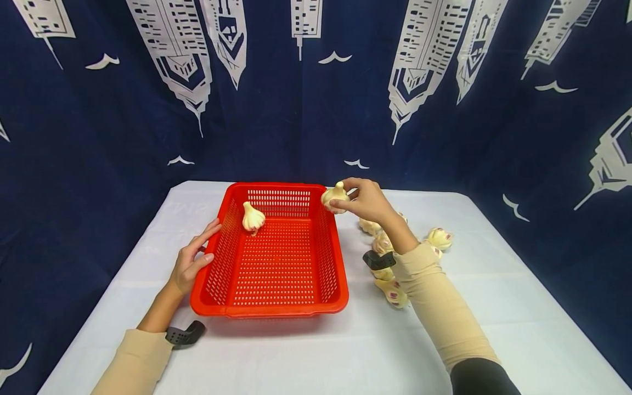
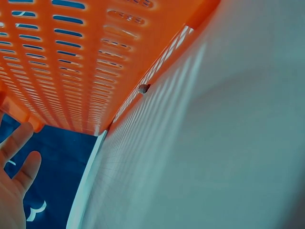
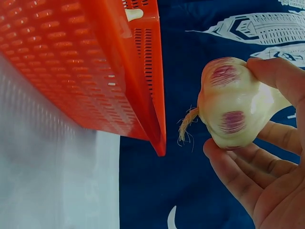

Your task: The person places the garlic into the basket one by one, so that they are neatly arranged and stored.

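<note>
My right hand (image 1: 367,201) pinches a garlic bulb (image 1: 334,198) by its sides, just above the right rim of the red plastic basket (image 1: 276,310). In the right wrist view the held bulb shows purple patches and a tuft of dry roots (image 3: 188,125). My left hand (image 1: 190,262) rests at the left rim of the basket, its fingers nearly straight. Another garlic bulb (image 1: 253,218) lies inside, near the back left corner. The left wrist view shows the slotted outer wall of the basket and part of the left hand (image 2: 16,167).
Several garlic bulbs (image 1: 392,292) lie in a group on the white table (image 1: 474,329) to the right of the basket, partly hidden by my right forearm. A dark blue curtain (image 1: 296,109) with white building prints hangs behind the table.
</note>
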Demonstrator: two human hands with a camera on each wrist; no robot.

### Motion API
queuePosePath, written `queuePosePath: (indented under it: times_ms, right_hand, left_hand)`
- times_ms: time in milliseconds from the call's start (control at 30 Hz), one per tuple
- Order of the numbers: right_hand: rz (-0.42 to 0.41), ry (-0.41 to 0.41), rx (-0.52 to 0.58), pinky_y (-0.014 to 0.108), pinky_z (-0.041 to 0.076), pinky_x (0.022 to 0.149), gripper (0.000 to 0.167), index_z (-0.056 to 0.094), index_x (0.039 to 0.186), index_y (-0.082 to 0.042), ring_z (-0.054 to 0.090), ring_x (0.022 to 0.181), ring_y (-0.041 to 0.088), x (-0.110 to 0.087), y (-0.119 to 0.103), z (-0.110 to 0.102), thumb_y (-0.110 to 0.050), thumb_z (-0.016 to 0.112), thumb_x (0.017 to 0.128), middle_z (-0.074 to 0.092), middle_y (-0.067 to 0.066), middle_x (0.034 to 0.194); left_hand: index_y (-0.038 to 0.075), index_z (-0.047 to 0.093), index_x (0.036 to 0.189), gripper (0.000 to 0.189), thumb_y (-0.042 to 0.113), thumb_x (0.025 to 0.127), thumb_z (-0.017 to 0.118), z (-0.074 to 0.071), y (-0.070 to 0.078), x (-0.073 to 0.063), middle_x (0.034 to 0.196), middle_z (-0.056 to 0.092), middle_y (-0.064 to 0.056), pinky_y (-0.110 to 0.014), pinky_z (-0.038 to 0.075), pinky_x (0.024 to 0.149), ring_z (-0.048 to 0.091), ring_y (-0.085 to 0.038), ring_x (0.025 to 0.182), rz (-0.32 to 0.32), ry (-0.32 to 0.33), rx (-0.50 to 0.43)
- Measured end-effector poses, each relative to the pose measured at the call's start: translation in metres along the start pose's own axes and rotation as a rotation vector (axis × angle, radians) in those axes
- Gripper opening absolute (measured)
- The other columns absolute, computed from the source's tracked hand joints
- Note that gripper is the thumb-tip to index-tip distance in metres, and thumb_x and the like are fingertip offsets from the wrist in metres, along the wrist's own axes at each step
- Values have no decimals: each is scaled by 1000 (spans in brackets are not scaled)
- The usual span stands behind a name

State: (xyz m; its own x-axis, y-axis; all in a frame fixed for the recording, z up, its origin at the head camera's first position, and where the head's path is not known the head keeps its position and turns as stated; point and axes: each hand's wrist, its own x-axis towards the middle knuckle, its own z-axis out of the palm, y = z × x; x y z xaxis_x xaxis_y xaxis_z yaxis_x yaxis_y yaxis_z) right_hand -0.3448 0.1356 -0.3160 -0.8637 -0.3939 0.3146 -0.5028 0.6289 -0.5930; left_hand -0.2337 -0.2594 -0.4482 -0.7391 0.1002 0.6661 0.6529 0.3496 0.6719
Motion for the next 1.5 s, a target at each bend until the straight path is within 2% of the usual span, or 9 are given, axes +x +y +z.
queuePosePath:
  times_ms: [233,633,1133,1367,1500]
  right_hand:
    - [-16,-8,14,34,55,65,49,68,117,1,70,89,27,6,-8,9,-29,82,80,66,15,109]
    - [-24,-51,34,37,57,73,47,67,114,0,70,91,28,13,-21,22,-29,81,81,67,14,108]
    - [-88,-41,12,31,54,65,41,70,107,-2,69,80,21,21,-37,37,-30,82,80,71,10,93]
    - [-83,-68,10,33,54,70,44,70,110,-1,68,83,24,24,-45,43,-31,81,80,71,11,97]
    - [-74,-87,-18,33,54,71,48,69,114,-1,67,84,25,27,-50,46,-33,80,81,70,11,99]
  left_hand:
    - [-3,54,138,61,8,78,49,0,1,1,149,44,-20,-23,37,77,49,-9,114,14,2,2]
    - [-4,54,138,61,8,78,49,-1,-1,0,150,43,-20,-24,37,77,49,-11,114,21,-9,-15]
    - [-2,53,139,61,9,79,49,-1,0,0,151,43,-18,-24,38,77,48,-10,116,0,-16,-5]
    - [-1,53,139,61,9,79,49,-1,0,0,151,43,-18,-24,38,78,48,-10,115,3,-14,-5]
    - [-2,54,139,61,9,79,49,-1,-1,1,150,44,-19,-24,37,77,48,-10,119,32,-8,-12]
